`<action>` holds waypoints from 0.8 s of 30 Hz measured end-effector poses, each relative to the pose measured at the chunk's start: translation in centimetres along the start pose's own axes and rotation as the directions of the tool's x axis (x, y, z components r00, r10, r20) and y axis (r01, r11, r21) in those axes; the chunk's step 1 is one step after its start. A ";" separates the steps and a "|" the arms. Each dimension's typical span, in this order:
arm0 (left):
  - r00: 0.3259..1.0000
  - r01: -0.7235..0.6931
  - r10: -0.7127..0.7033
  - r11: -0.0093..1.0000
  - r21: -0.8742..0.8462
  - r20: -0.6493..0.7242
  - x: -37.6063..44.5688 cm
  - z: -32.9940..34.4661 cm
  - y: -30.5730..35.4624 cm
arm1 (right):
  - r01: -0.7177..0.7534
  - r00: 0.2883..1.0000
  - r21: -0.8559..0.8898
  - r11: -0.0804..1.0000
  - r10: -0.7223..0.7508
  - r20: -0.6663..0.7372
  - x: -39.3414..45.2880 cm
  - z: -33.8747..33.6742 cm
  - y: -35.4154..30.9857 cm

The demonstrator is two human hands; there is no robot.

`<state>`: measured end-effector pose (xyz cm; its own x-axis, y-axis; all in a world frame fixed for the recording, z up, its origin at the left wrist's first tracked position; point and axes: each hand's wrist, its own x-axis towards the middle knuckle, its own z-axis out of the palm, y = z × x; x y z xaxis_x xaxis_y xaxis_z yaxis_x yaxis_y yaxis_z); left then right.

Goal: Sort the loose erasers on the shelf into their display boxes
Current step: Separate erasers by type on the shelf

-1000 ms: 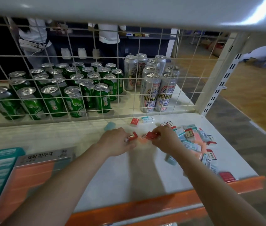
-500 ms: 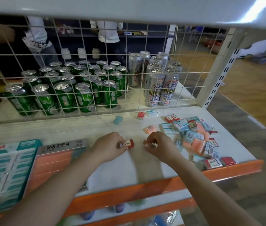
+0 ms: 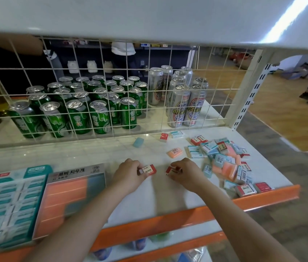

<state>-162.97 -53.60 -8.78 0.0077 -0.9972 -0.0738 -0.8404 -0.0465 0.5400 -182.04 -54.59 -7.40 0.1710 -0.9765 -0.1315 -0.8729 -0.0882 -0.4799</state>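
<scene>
Left hand (image 3: 128, 173) pinches a small red-sleeved rectangular eraser (image 3: 148, 170) between thumb and curled fingers, low over the white shelf surface (image 3: 96, 154); right hand (image 3: 186, 173), just beside it, grips a second red-and-white sleeved eraser (image 3: 171, 170) the same way. At far left stands a teal-and-white cardboard display box (image 3: 7, 203), filled with rows of teal-sleeved erasers. Beside it, a grey-lidded display box with Korean lettering (image 3: 70, 193) holds orange erasers across most of its area and teal ones toward its right side; the picture is blurred here and individual pieces cannot be counted. Behind the shelf, a white wire grid panel (image 3: 111, 87) separates it from green drink cans (image 3: 77, 110) and taller silver cans (image 3: 179, 95) to their right. Loose on the shelf past the hands: a bare pale blue eraser (image 3: 138, 142) near the grid, a single orange wrapped eraser (image 3: 174, 152), and a red and a teal one farther back. At right lies the loose pile of mixed red, teal and orange erasers (image 3: 226, 163), spreading to the orange shelf edge (image 3: 187, 216). Nothing lies between the hands and the two boxes.
</scene>
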 end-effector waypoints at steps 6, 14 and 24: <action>1.000 0.021 -0.023 0.996 -0.088 -0.021 -0.5 -0.2 0.0 | 0.030 0.999 0.014 0.999 -0.030 0.014 0.4 -0.2 -1.3; 0.995 0.041 -0.059 0.978 -0.205 -0.081 -1.2 -0.7 -0.4 | 0.050 0.998 0.000 0.999 -0.050 -0.042 0.3 -0.8 -1.5; 0.991 0.018 -0.082 0.858 -0.514 -0.102 -2.3 -1.5 -0.1 | 0.066 0.982 0.469 0.881 0.026 -0.187 -1.0 -1.4 -1.5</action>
<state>-162.07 -51.39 -7.39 0.1324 -0.9907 -0.0317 -0.4419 -0.0876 0.8928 -181.57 -53.76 -5.30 0.0595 -0.9980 0.0210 -0.5431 -0.0501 -0.8382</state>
